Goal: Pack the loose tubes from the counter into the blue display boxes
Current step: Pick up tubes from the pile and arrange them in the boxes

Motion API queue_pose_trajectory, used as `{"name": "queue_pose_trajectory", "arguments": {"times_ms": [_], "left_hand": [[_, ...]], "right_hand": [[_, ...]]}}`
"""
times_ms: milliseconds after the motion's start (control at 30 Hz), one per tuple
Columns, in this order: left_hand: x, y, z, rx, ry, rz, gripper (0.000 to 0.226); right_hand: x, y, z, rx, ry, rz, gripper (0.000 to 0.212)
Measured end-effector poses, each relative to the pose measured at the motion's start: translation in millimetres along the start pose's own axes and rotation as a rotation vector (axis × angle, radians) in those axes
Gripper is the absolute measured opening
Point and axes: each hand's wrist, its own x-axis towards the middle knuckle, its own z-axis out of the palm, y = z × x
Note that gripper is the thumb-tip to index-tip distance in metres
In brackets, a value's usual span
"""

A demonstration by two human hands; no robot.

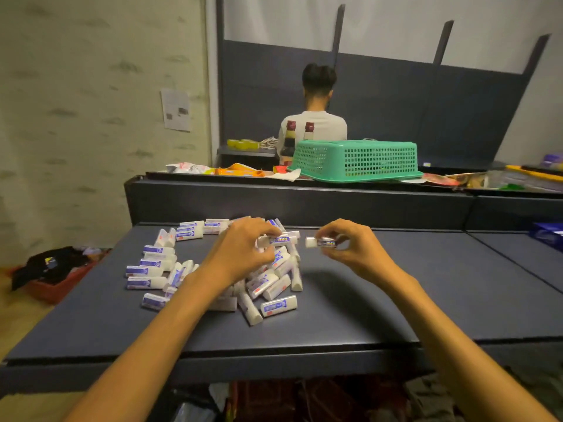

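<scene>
Several small white tubes with blue and red labels lie in a loose pile (268, 287) on the dark blue counter (396, 300). My left hand (240, 251) hovers over the pile and pinches one tube (281, 240) by its end. My right hand (350, 245) is to the right of the pile, a little above the counter, and holds another tube (320, 242) sideways between thumb and fingers. A blue box (548, 236) shows partly at the right edge of the counter.
A raised dark shelf (289, 202) runs behind the counter and carries an upturned green basket (356, 159), snack packets and two dark bottles. A person stands beyond it, back turned. A red tray with dark cloth (51, 275) lies on the floor at left.
</scene>
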Motion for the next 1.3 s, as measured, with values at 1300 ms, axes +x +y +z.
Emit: {"name": "queue_pose_trajectory", "arguments": {"times_ms": [1300], "left_hand": [[161.2, 479.9, 402.0, -0.162, -0.216, 0.283, 0.034]], "right_hand": [[-364.6, 304.6, -438.5, -0.265, 0.234, 0.418, 0.025]]}}
